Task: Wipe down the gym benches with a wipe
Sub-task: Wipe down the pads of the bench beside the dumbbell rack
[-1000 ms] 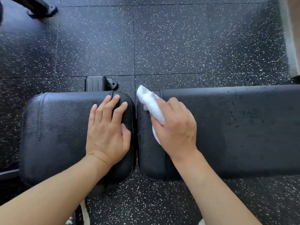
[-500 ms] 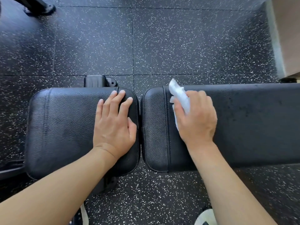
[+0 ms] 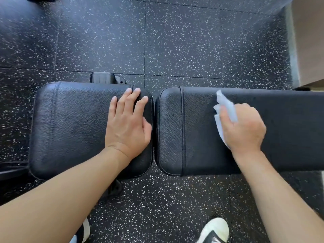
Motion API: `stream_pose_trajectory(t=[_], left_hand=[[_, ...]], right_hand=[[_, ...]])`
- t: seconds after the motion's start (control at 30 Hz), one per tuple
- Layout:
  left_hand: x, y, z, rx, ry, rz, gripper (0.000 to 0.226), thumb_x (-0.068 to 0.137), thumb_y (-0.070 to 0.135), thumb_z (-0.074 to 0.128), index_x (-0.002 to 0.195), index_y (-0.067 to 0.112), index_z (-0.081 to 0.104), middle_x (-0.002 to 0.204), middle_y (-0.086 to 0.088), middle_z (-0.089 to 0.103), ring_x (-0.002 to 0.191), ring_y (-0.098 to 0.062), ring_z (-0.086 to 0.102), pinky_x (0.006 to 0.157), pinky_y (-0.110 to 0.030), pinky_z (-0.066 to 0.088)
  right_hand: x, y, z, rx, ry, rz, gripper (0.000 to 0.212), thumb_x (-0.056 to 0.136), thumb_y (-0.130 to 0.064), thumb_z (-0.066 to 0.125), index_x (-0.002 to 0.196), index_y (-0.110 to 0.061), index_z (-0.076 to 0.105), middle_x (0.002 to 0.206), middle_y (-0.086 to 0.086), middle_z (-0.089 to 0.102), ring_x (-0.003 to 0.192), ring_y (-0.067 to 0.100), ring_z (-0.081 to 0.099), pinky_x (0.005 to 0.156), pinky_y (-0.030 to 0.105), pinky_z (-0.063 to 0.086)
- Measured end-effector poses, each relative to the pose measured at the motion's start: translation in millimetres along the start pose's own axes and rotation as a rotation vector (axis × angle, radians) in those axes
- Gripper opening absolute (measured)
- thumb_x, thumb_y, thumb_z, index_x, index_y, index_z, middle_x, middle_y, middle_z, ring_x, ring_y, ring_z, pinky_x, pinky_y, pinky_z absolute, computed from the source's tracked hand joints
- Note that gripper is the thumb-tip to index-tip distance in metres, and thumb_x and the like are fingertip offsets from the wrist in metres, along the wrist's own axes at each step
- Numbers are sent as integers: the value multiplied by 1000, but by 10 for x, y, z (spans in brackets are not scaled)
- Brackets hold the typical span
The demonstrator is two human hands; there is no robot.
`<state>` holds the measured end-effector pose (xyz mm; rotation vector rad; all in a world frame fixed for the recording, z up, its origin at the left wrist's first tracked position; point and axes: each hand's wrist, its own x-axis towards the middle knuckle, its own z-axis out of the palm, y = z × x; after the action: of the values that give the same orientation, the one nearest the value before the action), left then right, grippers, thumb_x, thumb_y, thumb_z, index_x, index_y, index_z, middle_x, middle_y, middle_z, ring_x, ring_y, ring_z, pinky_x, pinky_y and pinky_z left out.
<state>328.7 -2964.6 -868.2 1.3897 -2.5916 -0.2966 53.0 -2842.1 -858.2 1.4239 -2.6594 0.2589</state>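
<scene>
Starting nearest the camera, a white shoe stands on the speckled floor at six o'clock, a second shoe just peeking in at seven. Up to the bench now: the left hand lies flat, fingers straight, palm pressing the seat pad at nine o'clock, bracing. Across the gap, at three o'clock, the right hand has its fingers curled round the white wipe, pushing it onto the long back pad; the wipe is blurred, bunched, one end poking out toward twelve. The risk, I'd say: a bunched wipe covers little, so strips, the stitched seam and the gap between pads could get missed. Beyond, at eleven, a black frame foot. No brand, label or writing readable anywhere.
</scene>
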Motion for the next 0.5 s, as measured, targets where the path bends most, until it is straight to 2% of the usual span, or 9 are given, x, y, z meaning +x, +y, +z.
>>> stream_pose_trajectory(t=[0.03,0.07,0.13,0.17,0.27,0.33,0.4,0.43,0.5], left_hand=[[-7,1,-1,-4,-3,-3,59,88,28,45,146,15,51,160,-10,43,155,-32,31,128,-56,18],[-9,4,-7,-4,-6,-8,59,89,28,45,146,15,51,161,-10,43,155,-32,31,128,-56,17],[-4,15,-26,0,-15,-12,59,89,27,46,147,14,52,161,-10,43,155,-32,31,129,-55,16],[-1,20,-34,-2,-17,-13,60,89,28,46,147,14,52,161,-10,43,155,-32,30,129,-55,16],[7,19,-50,-20,-34,-17,62,89,34,39,147,14,52,162,-11,42,156,-32,29,129,-55,15],[6,22,-49,-26,-26,-17,61,90,33,39,147,13,52,162,-11,42,156,-32,28,129,-55,15],[-2,19,-35,-23,1,-10,59,90,28,43,146,13,52,161,-11,42,156,-32,30,129,-55,15],[-1,20,-28,-24,12,-5,58,89,27,44,146,13,52,161,-11,42,155,-32,30,129,-55,16],[-3,21,-16,-24,27,0,58,89,27,46,145,14,51,160,-11,42,155,-32,31,129,-55,16]], right_hand=[[80,-126,1,84,34,89,43,103,-49,50,82,-12,60,76,14,57,74,41,56,58,41,39],[111,-293,12,81,66,79,36,102,-48,53,86,-16,57,75,15,57,71,41,57,56,40,39],[28,-725,23,-35,28,-90,30,100,-50,49,101,-23,59,76,9,58,69,36,56,54,37,34],[-77,-953,16,-28,-17,-153,33,98,-53,46,102,-26,64,79,5,58,72,33,55,55,38,34],[-498,-1311,37,276,-11,-320,32,95,-45,61,83,-16,66,74,4,53,67,30,49,54,42,40],[-666,-1169,13,318,22,-466,33,95,-41,68,79,-13,62,72,4,48,65,28,46,53,42,39],[-566,-749,-14,288,-19,-550,34,94,-41,69,77,-12,60,73,5,48,65,27,47,54,40,39],[-459,-495,-45,239,-42,-510,34,93,-41,68,77,-13,59,74,5,49,65,28,48,54,39,40],[-214,-18,-84,130,-80,-244,35,93,-48,59,78,-17,58,74,3,51,69,30,54,55,37,37]])
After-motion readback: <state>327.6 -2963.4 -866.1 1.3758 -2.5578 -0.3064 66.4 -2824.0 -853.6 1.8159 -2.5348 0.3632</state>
